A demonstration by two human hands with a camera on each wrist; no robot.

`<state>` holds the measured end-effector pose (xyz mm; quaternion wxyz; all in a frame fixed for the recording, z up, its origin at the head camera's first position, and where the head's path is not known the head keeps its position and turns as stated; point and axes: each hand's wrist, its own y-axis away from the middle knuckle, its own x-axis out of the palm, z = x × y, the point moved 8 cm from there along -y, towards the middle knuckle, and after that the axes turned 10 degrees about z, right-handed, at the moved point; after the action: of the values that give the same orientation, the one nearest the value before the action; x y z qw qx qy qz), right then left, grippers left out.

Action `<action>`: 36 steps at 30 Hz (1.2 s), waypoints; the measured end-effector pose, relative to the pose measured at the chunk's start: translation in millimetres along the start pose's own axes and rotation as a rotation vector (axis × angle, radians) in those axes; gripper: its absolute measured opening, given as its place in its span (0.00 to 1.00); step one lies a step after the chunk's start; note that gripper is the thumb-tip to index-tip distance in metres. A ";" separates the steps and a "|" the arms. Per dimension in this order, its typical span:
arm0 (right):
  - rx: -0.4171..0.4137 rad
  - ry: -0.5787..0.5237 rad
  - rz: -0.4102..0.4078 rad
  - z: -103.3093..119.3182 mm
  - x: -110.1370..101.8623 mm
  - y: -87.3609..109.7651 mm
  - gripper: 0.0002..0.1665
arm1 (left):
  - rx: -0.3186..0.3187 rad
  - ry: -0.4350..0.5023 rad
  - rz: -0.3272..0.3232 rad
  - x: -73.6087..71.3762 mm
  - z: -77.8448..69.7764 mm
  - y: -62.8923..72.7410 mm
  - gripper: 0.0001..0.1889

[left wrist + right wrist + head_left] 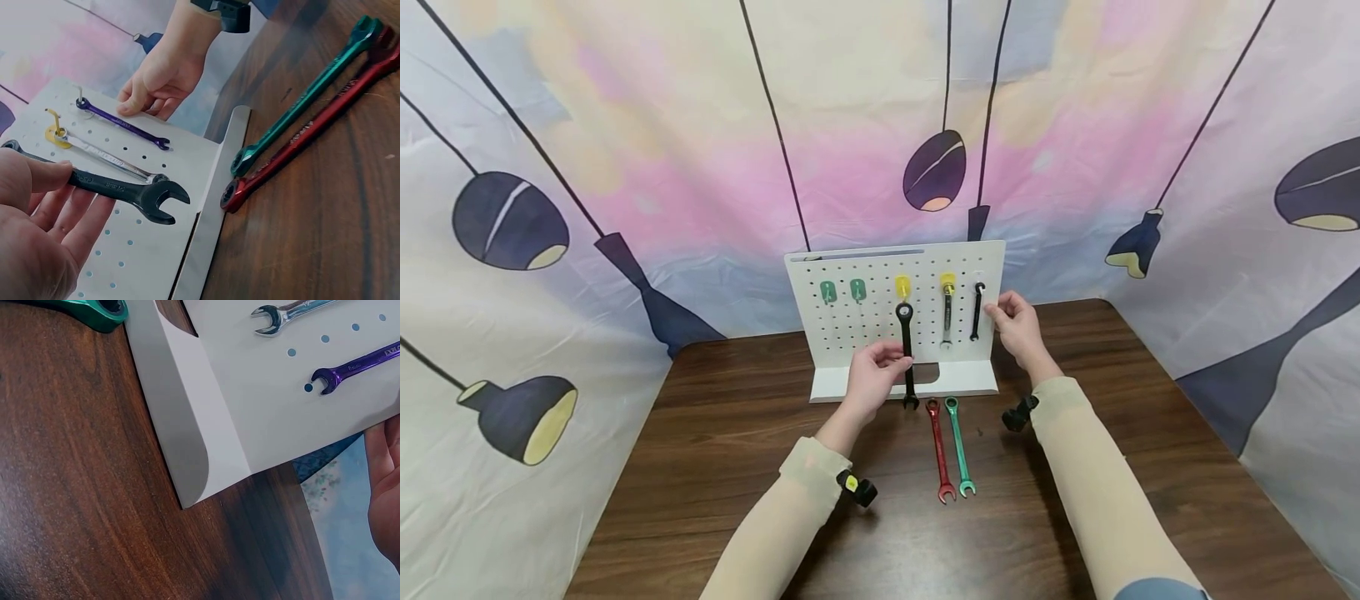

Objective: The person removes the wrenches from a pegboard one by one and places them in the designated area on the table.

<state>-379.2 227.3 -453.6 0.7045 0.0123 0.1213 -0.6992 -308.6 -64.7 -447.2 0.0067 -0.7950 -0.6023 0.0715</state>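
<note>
My left hand [871,377] pinches a black combination wrench [907,343] by its shank between thumb and fingers. The wrench stands upright before the white pegboard [865,329], its ring end just below a yellow hook [903,286] and its open end down. In the left wrist view its open jaw points toward the board's foot. My right hand [1019,330] grips the pegboard's right edge, thumb on the front. Near that hand a small purple wrench [123,125] hangs from a hook. A silver wrench [947,315] hangs on another yellow hook beside it.
On the brown table [730,425], a red wrench [940,450] and a green wrench [959,448] lie side by side before the board. Two green hooks [858,289] on the board's left bear nothing. A patterned cloth [685,167] hangs behind the table.
</note>
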 end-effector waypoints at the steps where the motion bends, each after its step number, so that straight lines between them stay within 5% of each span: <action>1: 0.001 0.001 0.001 0.3 0.0 0.2 0.14 | -0.007 0.010 0.009 0.3 1.0 1.9 0.11; 13: -0.011 0.019 -0.018 2.0 -2.2 1.5 0.14 | -0.113 0.050 0.109 1.1 17.3 30.2 0.13; 36: -0.010 0.042 -0.029 1.2 -0.9 1.4 0.15 | -0.236 0.161 0.169 -3.1 43.5 54.0 0.12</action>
<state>-377.6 228.0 -452.5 0.6914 0.0217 0.1400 -0.7084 -263.0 -85.7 -495.1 -0.0443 -0.8412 -0.5352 -0.0633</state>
